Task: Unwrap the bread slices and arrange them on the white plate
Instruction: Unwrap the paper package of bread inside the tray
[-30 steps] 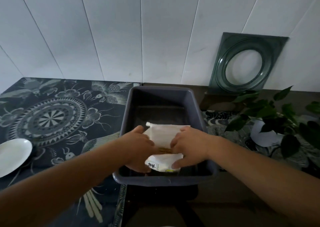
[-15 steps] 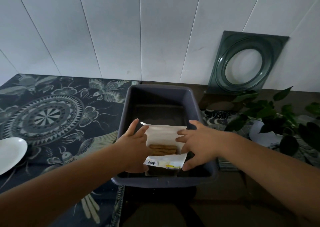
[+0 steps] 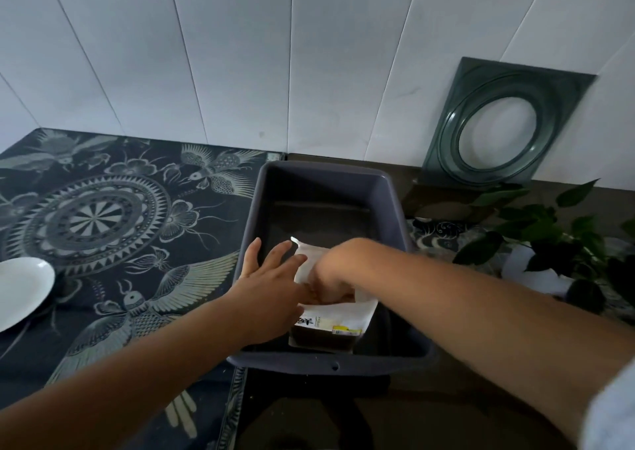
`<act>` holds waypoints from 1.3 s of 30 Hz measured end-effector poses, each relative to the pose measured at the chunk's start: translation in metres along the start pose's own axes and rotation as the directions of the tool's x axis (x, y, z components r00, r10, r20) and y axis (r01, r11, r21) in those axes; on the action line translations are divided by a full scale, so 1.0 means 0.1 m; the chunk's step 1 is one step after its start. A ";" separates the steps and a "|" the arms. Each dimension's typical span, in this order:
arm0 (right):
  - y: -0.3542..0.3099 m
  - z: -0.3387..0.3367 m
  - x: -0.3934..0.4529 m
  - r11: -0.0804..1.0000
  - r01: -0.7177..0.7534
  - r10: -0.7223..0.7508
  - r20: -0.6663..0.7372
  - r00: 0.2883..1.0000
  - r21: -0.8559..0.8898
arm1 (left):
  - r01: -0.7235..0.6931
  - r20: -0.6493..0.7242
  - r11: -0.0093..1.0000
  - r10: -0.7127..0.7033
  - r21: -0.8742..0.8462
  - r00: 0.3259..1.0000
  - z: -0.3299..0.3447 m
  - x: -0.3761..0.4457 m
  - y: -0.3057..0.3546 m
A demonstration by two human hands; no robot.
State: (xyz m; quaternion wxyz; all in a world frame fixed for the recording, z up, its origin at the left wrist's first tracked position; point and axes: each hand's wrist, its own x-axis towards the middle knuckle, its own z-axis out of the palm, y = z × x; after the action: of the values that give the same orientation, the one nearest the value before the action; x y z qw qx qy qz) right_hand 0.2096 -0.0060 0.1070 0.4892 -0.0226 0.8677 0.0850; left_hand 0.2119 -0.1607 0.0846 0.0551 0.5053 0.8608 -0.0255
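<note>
A white paper bread wrapper (image 3: 340, 316) with black print and a yellow mark lies in the near part of a dark grey plastic bin (image 3: 395, 205). My left hand (image 3: 271, 288) rests flat on the wrapper's left side with its fingers spread. My right hand (image 3: 335, 271) bends down into the wrapper's opened middle, and its fingertips are hidden inside. The bread slices are covered by that hand. The white plate (image 3: 20, 291) sits empty at the far left edge of the view, on the patterned cloth.
A dark patterned cloth (image 3: 103, 216) covers the table left of the bin. A potted plant (image 3: 556, 240) stands to the right, and a green square frame (image 3: 505, 123) with a round hole leans on the white panelled wall behind it.
My right hand moved left from the wrapper's right edge and dipped into the opening, covering the brown bread that showed before. My left hand stayed on the left side, fingers spread.
</note>
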 end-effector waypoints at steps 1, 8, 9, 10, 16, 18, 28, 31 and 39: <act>-0.02 0.01 0.13 0.997 -0.073 0.074 -0.020 0.997 0.023 | 0.007 0.003 1.000 -0.007 -0.016 1.000 0.01 -0.01 0.00; -0.07 0.28 0.59 0.982 -0.053 0.075 -0.117 0.990 0.183 | -0.018 -0.022 0.997 0.017 -0.072 1.000 0.07 -0.11 0.00; -0.07 0.31 0.62 0.977 -0.053 0.079 -0.123 0.989 0.207 | -0.023 -0.033 0.997 0.020 -0.078 0.999 0.09 -0.12 0.00; -0.08 0.33 0.60 0.976 -0.056 0.086 -0.134 0.987 0.208 | -0.029 -0.046 0.996 0.025 -0.083 0.999 0.11 -0.13 0.00; -0.19 0.62 0.60 0.921 0.061 0.091 -0.365 0.926 0.384 | -0.069 -0.111 0.990 0.056 -0.125 0.992 0.13 -0.11 0.01; -0.17 0.67 0.56 0.925 0.074 0.097 -0.420 0.902 0.373 | -0.086 -0.140 0.975 0.058 -0.203 0.988 0.14 -0.11 0.01; -0.12 0.55 0.20 0.986 0.053 0.018 -0.415 0.910 0.158 | -0.054 -0.250 0.769 -0.140 -0.636 0.958 0.19 -0.09 0.09; -0.12 0.47 0.06 0.996 0.018 0.011 -0.329 0.944 0.085 | -0.053 -0.222 0.735 -0.134 -0.676 0.966 0.21 -0.09 0.11; 0.08 0.41 -0.64 0.998 -0.012 0.051 -0.654 0.754 0.065 | -0.129 -0.348 0.702 -0.178 -0.700 0.920 0.15 -0.16 0.15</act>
State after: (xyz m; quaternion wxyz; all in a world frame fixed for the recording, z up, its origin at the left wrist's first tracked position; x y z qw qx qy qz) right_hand 0.2766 0.0059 0.1420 0.1534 -0.0224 0.9864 0.0553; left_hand 0.2342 -0.1691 0.0721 0.0727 0.4275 0.8030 0.4089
